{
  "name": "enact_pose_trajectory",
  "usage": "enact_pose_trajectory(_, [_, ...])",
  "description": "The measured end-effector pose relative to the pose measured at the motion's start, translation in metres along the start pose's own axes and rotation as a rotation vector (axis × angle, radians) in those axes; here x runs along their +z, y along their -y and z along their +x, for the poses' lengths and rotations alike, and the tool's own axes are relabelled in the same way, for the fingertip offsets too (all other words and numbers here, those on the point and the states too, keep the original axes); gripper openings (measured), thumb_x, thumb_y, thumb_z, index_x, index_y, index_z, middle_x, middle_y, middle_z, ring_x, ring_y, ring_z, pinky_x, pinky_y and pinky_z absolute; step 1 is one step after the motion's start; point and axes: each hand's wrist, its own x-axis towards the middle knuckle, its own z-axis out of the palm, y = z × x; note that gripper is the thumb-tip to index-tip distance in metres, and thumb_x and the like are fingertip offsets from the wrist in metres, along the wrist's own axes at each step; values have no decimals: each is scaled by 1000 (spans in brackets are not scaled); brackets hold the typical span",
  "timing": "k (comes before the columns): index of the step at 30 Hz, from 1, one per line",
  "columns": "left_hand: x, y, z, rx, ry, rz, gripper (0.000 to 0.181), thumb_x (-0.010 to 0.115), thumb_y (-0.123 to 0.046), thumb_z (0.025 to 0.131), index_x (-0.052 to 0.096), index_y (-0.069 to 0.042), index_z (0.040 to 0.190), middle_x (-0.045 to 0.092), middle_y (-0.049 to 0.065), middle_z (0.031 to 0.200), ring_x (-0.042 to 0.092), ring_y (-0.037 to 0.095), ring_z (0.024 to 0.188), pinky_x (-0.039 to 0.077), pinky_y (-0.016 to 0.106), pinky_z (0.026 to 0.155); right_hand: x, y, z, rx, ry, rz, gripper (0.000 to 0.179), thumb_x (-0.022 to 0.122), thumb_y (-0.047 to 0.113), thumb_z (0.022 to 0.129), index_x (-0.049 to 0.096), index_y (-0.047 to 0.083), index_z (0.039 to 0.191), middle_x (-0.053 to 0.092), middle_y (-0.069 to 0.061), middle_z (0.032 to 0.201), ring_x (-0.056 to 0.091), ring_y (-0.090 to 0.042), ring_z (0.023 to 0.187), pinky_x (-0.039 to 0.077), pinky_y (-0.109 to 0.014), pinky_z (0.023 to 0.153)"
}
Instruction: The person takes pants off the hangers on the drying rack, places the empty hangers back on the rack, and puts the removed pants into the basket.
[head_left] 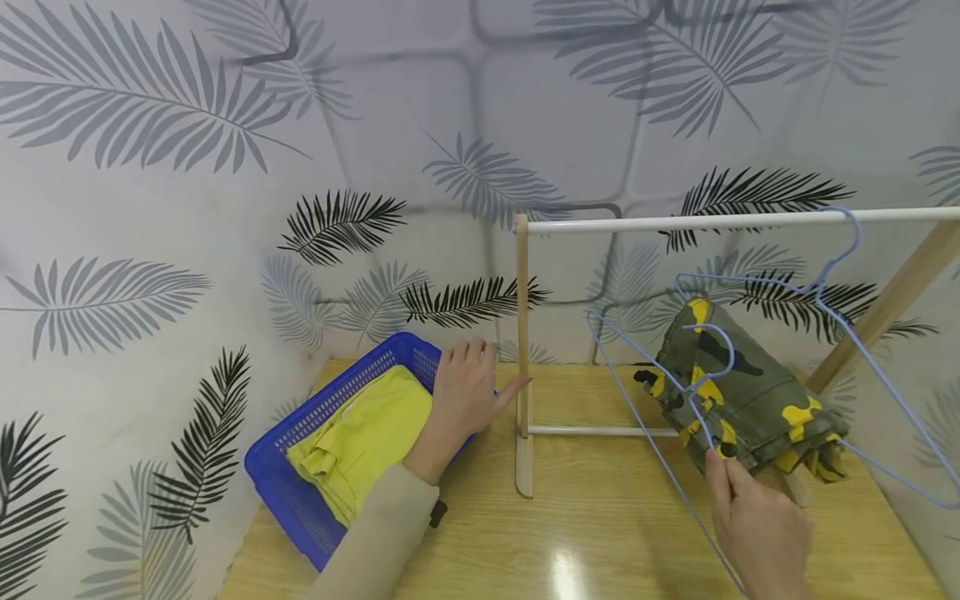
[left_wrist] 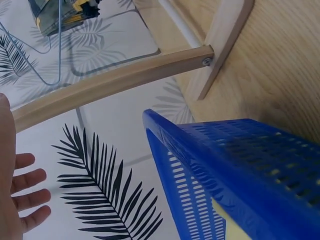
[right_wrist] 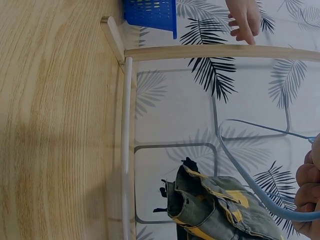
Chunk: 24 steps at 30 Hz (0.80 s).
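Note:
My right hand [head_left: 757, 521] pinches a light blue wire hanger [head_left: 622, 392] with nothing on it, held in front of the rack. Behind it, a second blue hanger [head_left: 885, 358] hooks over the rack's white rail [head_left: 675, 221] and carries a folded camouflage garment [head_left: 772, 392] in green, black and yellow. My left hand [head_left: 468, 387], its fingers loosely extended and holding nothing, is above the right side of a blue plastic basket [head_left: 281, 492], close to the rack's wooden post [head_left: 522, 325]. Folded yellow cloth [head_left: 375, 433] lies inside the basket, partly hidden by my left forearm.
The rack's lower white bar [head_left: 600, 431] and wooden foot [head_left: 524, 467] are low over the wood-grain table [head_left: 570, 533]. A leaf-patterned wall [head_left: 420, 108] rises right behind. Beside the basket, a small black object [head_left: 438, 513] shows partly under my left sleeve.

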Motion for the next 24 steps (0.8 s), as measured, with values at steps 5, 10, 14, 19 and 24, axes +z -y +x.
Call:
enact_pose_trajectory(5, [7, -7, 12, 6, -62, 21, 64, 71, -72, 87, 73, -9, 101, 73, 7, 95, 70, 26, 88, 57, 36, 73, 0, 0, 0, 11, 17, 4, 58, 43, 41, 112, 32, 17, 61, 22, 6, 45, 19, -12, 41, 12, -29, 41])
enact_pose_trajectory(10, [12, -12, 20, 10, -64, 38, 64, 70, -71, 88, 74, -8, 99, 77, 8, 96, 73, 26, 90, 57, 35, 73, 1, -1, 1, 8, 12, -1, 58, 42, 42, 113, 31, 17, 61, 21, 6, 46, 18, -11, 41, 12, -29, 41])
enact_pose_trajectory(14, [15, -15, 24, 23, -44, 67, 67, 63, -74, 92, 76, -9, 104, 79, 8, 102, 74, 25, 95, 59, 35, 78, 1, -2, 0, -5, 3, 2, 58, 40, 42, 113, 32, 16, 61, 23, 5, 44, 20, -12, 41, 13, -29, 40])
enact_pose_trajectory(19, [16, -16, 28, 26, -28, 81, 63, 61, -70, 95, 76, -9, 102, 78, 7, 100, 74, 25, 95, 59, 35, 83, 2, -1, 1, -21, -4, 1, 58, 41, 41, 113, 33, 16, 61, 26, 2, 41, 22, -15, 39, 14, -29, 39])
enact_pose_trajectory(24, [18, -18, 31, 13, 11, 84, 56, 57, -61, 102, 75, -9, 100, 77, 6, 97, 73, 24, 95, 57, 35, 83, 2, -1, 1, -8, -7, 2, 57, 44, 40, 112, 34, 16, 61, 28, 0, 41, 25, -19, 38, 15, -31, 39])
